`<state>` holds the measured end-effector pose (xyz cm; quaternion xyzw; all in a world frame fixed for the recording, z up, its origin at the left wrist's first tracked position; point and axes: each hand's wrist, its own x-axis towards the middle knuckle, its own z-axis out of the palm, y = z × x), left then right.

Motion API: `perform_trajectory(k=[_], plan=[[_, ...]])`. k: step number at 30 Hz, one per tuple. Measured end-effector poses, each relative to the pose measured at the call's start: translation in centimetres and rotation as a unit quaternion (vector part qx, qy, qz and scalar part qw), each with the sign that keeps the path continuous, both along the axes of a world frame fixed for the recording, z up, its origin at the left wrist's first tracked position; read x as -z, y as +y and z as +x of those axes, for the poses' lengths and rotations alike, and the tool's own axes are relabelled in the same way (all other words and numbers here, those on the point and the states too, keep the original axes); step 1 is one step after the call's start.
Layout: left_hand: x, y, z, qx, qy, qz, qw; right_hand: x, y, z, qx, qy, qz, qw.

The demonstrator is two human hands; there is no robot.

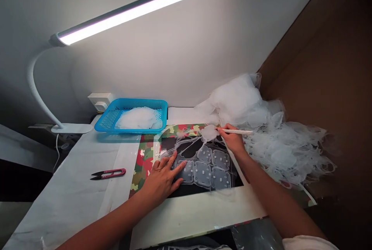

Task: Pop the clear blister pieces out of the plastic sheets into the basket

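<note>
My left hand (165,175) lies with fingers spread on a clear, thin sheet of rounded square shapes (202,173) dotted with small white marks, over a black board (188,192). My right hand (233,141) grips a slim white pen-like tool (241,131) whose exact kind I cannot make out. At the tool's left end, by my fingertips, is a translucent whitish piece (209,132) with a rounded outline. Thin clear strips (186,141) run from the sheet towards the board's back left part.
A blue basket (100,125) holding whitish translucent pieces (138,117) stands at the back left. Red thread snips (109,173) lie left of the camouflage-patterned mat (142,165). Tangled clear scraps (287,149) are heaped at right. A lit lamp (145,8) hangs overhead.
</note>
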<state>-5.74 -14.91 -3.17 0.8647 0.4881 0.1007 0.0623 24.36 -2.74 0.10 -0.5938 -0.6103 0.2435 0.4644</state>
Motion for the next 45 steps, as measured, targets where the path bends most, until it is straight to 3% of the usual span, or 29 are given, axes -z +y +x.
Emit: perform_trajectory(k=[2, 5, 6, 8, 10, 11, 13, 18, 24, 26, 28, 32, 35, 39, 43, 45], plan=[[-0.9, 0.7, -0.1, 0.000, -0.038, -0.017, 0.999, -0.1, -0.4, 0.5, -0.031, 0.060, -0.029, 0.997], [-3.2, 2.9, 0.6, -0.037, -0.187, -0.081, 0.978, -0.7, -2.7, -1.1, -0.112, 0.113, -0.058, 0.986], [-4.0, 3.9, 1.1, -0.063, -0.255, -0.130, 0.956, -1.2, -3.7, -2.0, -0.131, 0.112, -0.060, 0.983], [-5.1, 5.8, 2.3, -0.101, -0.369, -0.281, 0.880, -2.2, -5.5, -3.8, -0.171, 0.088, -0.062, 0.979], [-5.4, 7.4, 3.6, -0.110, -0.415, -0.399, 0.810, -3.1, -6.7, -5.1, -0.230, 0.048, -0.072, 0.969], [-5.2, 8.0, 4.2, -0.107, -0.419, -0.421, 0.797, -3.4, -6.9, -5.5, -0.261, 0.032, -0.083, 0.961], [-4.3, 8.5, 4.9, -0.099, -0.413, -0.404, 0.810, -3.5, -6.3, -5.8, -0.297, 0.035, -0.106, 0.948], [-2.0, 7.9, 4.9, -0.086, -0.394, -0.308, 0.862, -2.2, -2.0, -5.2, -0.289, 0.140, -0.167, 0.932], [-1.3, 7.3, 4.5, -0.079, -0.366, -0.218, 0.901, -1.2, -0.4, -5.7, -0.323, 0.056, -0.201, 0.923], [-1.1, 7.0, 4.6, -0.083, -0.367, -0.199, 0.905, -0.9, -0.2, -6.0, -0.318, 0.033, -0.179, 0.931], [-1.0, 6.5, 4.7, -0.088, -0.373, -0.180, 0.906, -0.3, 0.3, -6.2, -0.270, -0.007, -0.146, 0.952], [-1.0, 5.5, 4.3, -0.086, -0.428, -0.161, 0.885, 1.1, 1.7, -6.1, -0.169, -0.053, -0.118, 0.977], [-1.4, 5.2, 3.9, -0.085, -0.492, -0.187, 0.846, 1.4, 1.8, -5.5, -0.201, 0.042, -0.133, 0.970], [-2.2, 5.1, 3.8, -0.104, -0.536, -0.230, 0.806, 0.1, 0.2, -4.4, -0.225, 0.187, -0.113, 0.950], [-2.6, 5.3, 3.9, -0.118, -0.550, -0.263, 0.783, -1.4, -2.4, -4.0, -0.322, 0.225, -0.180, 0.902], [-2.6, 5.5, 3.8, -0.124, -0.550, -0.275, 0.779, -1.6, -3.6, -4.3, -0.335, 0.220, -0.206, 0.893]])
